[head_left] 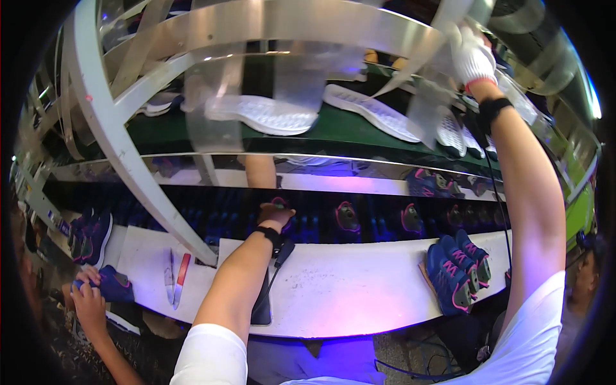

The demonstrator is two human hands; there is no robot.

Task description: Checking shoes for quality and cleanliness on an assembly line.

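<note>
My bare left hand (277, 217) reaches into the dark lower conveyor (311, 221), its fingers curled on a dark shoe upper with a pink-edged collar (280, 201); most of that upper is hidden beneath the hand. Farther right on this conveyor stand more such uppers (347, 217). My right hand (473, 56) wears a white knit glove and is raised at the far upper right, beside the curved metal rail (308, 29) and clear plastic strips (430, 112). Its fingers are blurred and partly hidden. White shoe soles (372, 112) lie on the green upper belt (308, 144).
Blue-and-pink shoe uppers (452, 269) stand on the right of the white ledge (333, 276). Metal snips (169, 279) and a red-handled tool (182, 277) lie left of a grey slanted post (122, 135). At the left, a co-worker's hands (88, 298) hold a blue upper (115, 285).
</note>
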